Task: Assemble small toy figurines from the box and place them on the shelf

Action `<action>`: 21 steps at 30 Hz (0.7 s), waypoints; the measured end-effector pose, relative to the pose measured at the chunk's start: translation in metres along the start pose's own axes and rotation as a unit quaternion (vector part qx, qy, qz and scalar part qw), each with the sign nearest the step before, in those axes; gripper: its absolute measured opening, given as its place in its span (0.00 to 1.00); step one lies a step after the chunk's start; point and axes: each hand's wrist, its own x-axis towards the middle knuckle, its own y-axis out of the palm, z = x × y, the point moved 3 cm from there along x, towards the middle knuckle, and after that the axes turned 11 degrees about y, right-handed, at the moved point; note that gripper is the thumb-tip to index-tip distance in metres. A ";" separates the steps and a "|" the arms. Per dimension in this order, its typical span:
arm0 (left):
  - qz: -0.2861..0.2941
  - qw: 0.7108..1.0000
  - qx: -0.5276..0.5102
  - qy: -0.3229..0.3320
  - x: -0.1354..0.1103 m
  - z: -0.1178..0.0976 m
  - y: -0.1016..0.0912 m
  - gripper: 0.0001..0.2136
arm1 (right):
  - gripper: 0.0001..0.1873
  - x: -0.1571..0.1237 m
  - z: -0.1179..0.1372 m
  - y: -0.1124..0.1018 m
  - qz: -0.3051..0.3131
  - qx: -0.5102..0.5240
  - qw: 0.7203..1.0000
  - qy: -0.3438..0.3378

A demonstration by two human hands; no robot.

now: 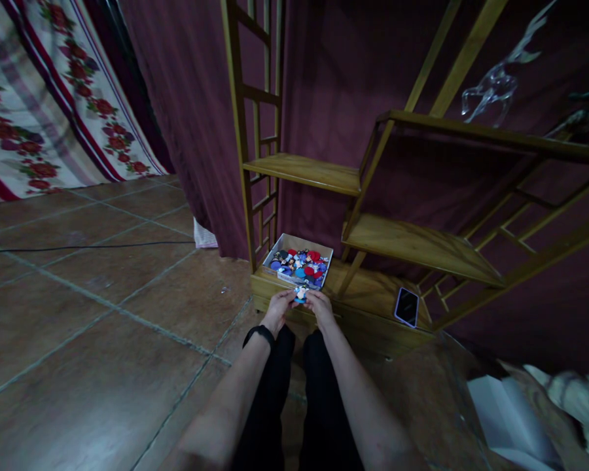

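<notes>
Between both hands I hold a small figurine [301,294] with a white upper part and a blue base. My left hand [278,308] pinches its left side, and a dark band circles that wrist. From the right, my right hand [320,305] has its fingers closed on the other side of the figurine. Just beyond my hands a shallow white box [330,254] sits on the low wooden shelf. Inside lie many small figurines [302,261] in red, blue, black and white, heaped together.
The wooden shelf unit [302,171] rises ahead, its boards at several heights. A phone [406,307] lies on the low board to the right. A clear glass deer [493,88] stands on an upper board. An open white box [513,418] rests on the floor at right.
</notes>
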 end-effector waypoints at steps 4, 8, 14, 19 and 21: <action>-0.010 1.000 -0.004 0.000 0.000 -0.001 0.000 0.09 | 0.14 0.002 -0.001 0.000 0.004 0.010 1.000 -0.001; -0.009 1.000 -0.006 -0.001 -0.001 -0.002 0.000 0.08 | 0.14 0.001 -0.001 0.000 0.011 0.017 1.000 -0.008; 0.003 1.000 -0.001 -0.014 -0.002 -0.004 0.000 0.08 | 0.13 -0.003 0.001 0.002 0.027 0.029 0.999 -0.013; 0.004 1.000 -0.006 -0.012 -0.002 -0.003 -0.002 0.07 | 0.12 -0.006 0.003 0.003 0.034 0.026 0.999 -0.012; 0.004 1.000 -0.008 -0.013 -0.001 -0.002 -0.003 0.07 | 0.12 -0.007 0.003 0.003 0.039 0.026 0.999 -0.012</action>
